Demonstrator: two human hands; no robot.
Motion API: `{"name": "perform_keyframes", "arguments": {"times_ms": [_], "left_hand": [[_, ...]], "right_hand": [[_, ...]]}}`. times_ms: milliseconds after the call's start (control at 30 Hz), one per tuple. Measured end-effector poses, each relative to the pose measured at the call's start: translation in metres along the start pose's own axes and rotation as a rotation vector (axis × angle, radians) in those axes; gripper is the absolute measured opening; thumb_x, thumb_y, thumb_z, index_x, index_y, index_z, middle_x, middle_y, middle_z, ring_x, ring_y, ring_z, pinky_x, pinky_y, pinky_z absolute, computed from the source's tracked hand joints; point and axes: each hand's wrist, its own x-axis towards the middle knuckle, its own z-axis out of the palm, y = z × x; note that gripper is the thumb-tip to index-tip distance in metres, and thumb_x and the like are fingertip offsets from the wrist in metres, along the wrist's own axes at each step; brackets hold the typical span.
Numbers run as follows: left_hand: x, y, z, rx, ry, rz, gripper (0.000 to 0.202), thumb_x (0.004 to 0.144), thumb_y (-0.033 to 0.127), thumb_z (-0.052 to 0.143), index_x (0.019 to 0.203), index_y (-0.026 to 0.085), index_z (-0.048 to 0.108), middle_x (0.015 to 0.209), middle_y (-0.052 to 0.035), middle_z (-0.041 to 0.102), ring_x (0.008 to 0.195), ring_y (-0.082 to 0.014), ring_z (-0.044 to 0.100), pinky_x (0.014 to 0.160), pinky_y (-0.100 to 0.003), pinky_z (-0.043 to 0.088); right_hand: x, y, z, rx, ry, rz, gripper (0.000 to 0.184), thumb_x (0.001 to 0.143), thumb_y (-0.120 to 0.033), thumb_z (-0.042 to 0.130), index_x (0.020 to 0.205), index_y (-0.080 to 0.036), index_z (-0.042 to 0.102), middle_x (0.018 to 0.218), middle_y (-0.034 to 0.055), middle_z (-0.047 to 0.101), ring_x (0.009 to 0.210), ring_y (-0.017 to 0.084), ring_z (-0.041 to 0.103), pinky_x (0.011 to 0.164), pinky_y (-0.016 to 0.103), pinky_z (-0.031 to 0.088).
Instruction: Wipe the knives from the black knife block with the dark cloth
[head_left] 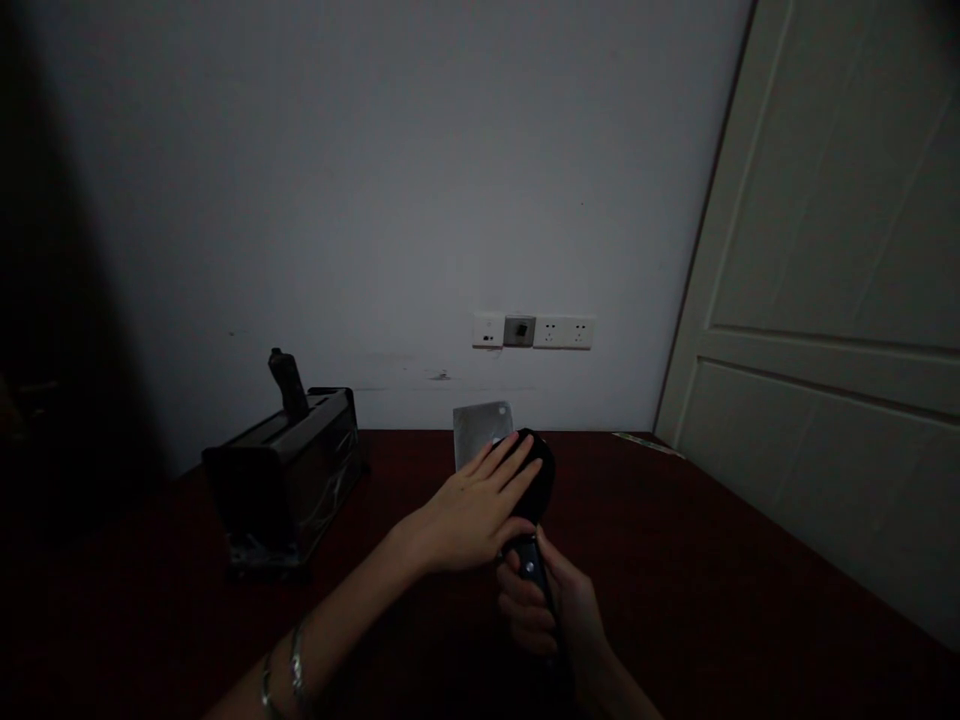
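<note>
My right hand (551, 610) is closed around the black handle of a cleaver (531, 565), low and near the middle of the view. The cleaver's broad silver blade (480, 430) points away from me, above the dark red table (712, 560). My left hand (472, 510) lies flat with its fingers stretched out over the blade's near part. Its fingertips rest on a dark rounded thing (541, 470) that I cannot make out. Two thin bangles circle my left wrist (289, 675).
A dark knife block (289, 480) with one black handle (287, 383) sticking up stands on the table at the left. Wall sockets (534, 331) sit on the white wall behind. A white door (832, 320) closes the right side. The room is dim.
</note>
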Motion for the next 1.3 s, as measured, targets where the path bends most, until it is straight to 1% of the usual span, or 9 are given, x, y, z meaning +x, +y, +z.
{"name": "perform_keyframes", "arguments": {"times_ms": [200, 333, 433, 633, 767, 900, 1000, 1133, 1300], "left_hand": [[-0.001, 0.003, -0.003, -0.016, 0.007, 0.020, 0.058, 0.090, 0.042, 0.032, 0.139, 0.016, 0.016, 0.147, -0.0055, 0.002, 0.134, -0.0207, -0.005, 0.110, -0.038, 0.011], [-0.002, 0.005, -0.010, -0.123, -0.071, 0.121, 0.050, 0.093, 0.036, 0.023, 0.138, 0.016, 0.019, 0.147, -0.0032, 0.008, 0.134, -0.0159, -0.005, 0.110, -0.035, 0.009], [-0.003, 0.007, -0.014, -0.175, -0.103, 0.144, 0.049, 0.093, 0.034, 0.023, 0.138, 0.017, 0.019, 0.147, -0.0020, 0.008, 0.134, -0.0140, -0.005, 0.110, -0.034, 0.009], [-0.001, 0.004, -0.010, -0.136, -0.046, 0.052, 0.050, 0.091, 0.027, 0.033, 0.139, 0.021, 0.018, 0.147, -0.0010, 0.005, 0.134, -0.0166, -0.006, 0.110, -0.039, 0.010], [-0.002, -0.003, -0.004, -0.063, -0.002, -0.006, 0.050, 0.090, 0.027, 0.033, 0.138, 0.024, 0.019, 0.148, 0.0004, 0.004, 0.134, -0.0191, -0.004, 0.109, -0.044, 0.011], [-0.003, -0.007, -0.002, 0.001, 0.027, -0.066, 0.048, 0.091, 0.029, 0.032, 0.137, 0.025, 0.022, 0.148, 0.0005, 0.006, 0.135, -0.0209, -0.003, 0.108, -0.046, 0.012], [0.002, -0.014, 0.000, 0.036, 0.031, -0.108, 0.046, 0.091, 0.030, 0.030, 0.136, 0.024, 0.025, 0.148, -0.0002, 0.008, 0.135, -0.0213, -0.002, 0.108, -0.045, 0.012], [0.016, -0.033, 0.004, 0.061, 0.040, -0.145, 0.045, 0.091, 0.032, 0.027, 0.135, 0.023, 0.028, 0.147, -0.0009, 0.011, 0.135, -0.0214, 0.000, 0.107, -0.045, 0.012], [0.029, -0.055, 0.003, 0.046, -0.001, -0.187, 0.048, 0.092, 0.034, 0.023, 0.137, 0.020, 0.023, 0.147, -0.0025, 0.011, 0.135, -0.0208, 0.003, 0.107, -0.044, 0.011]], "right_hand": [[0.001, -0.003, 0.003, 0.029, -0.037, 0.029, 0.030, 0.076, -0.044, 0.057, 0.072, -0.015, 0.051, 0.046, -0.0092, 0.037, 0.032, 0.002, 0.014, 0.026, 0.012, 0.017], [0.002, -0.006, 0.001, 0.039, -0.055, 0.054, 0.031, 0.074, -0.042, 0.059, 0.063, -0.015, 0.050, 0.044, -0.0093, 0.035, 0.030, 0.002, 0.013, 0.024, 0.012, 0.015], [0.001, -0.006, 0.000, 0.031, -0.070, 0.065, 0.035, 0.075, -0.043, 0.058, 0.057, -0.015, 0.047, 0.043, -0.0082, 0.035, 0.030, 0.002, 0.016, 0.024, 0.012, 0.016], [0.002, -0.001, 0.001, 0.067, -0.084, 0.005, 0.029, 0.077, -0.042, 0.057, 0.071, -0.014, 0.055, 0.047, -0.0078, 0.040, 0.031, 0.002, 0.016, 0.026, 0.011, 0.022], [0.004, 0.004, -0.002, 0.046, -0.078, 0.039, 0.031, 0.078, -0.046, 0.054, 0.071, -0.015, 0.054, 0.047, -0.0074, 0.040, 0.032, 0.002, 0.019, 0.027, 0.012, 0.024], [0.004, 0.009, -0.006, 0.026, -0.062, 0.056, 0.034, 0.078, -0.048, 0.053, 0.070, -0.016, 0.053, 0.047, -0.0069, 0.041, 0.032, 0.002, 0.020, 0.027, 0.012, 0.024], [0.003, 0.010, -0.007, 0.028, -0.054, 0.061, 0.033, 0.078, -0.048, 0.053, 0.069, -0.016, 0.053, 0.047, -0.0071, 0.040, 0.032, 0.002, 0.020, 0.027, 0.012, 0.024], [0.003, 0.011, -0.005, 0.040, -0.063, 0.083, 0.032, 0.077, -0.047, 0.056, 0.069, -0.016, 0.053, 0.046, -0.0075, 0.039, 0.032, 0.002, 0.020, 0.027, 0.012, 0.024], [0.004, 0.011, -0.004, 0.059, -0.067, 0.096, 0.031, 0.077, -0.046, 0.055, 0.070, -0.016, 0.052, 0.046, -0.0076, 0.039, 0.032, 0.002, 0.019, 0.027, 0.011, 0.024]]}}
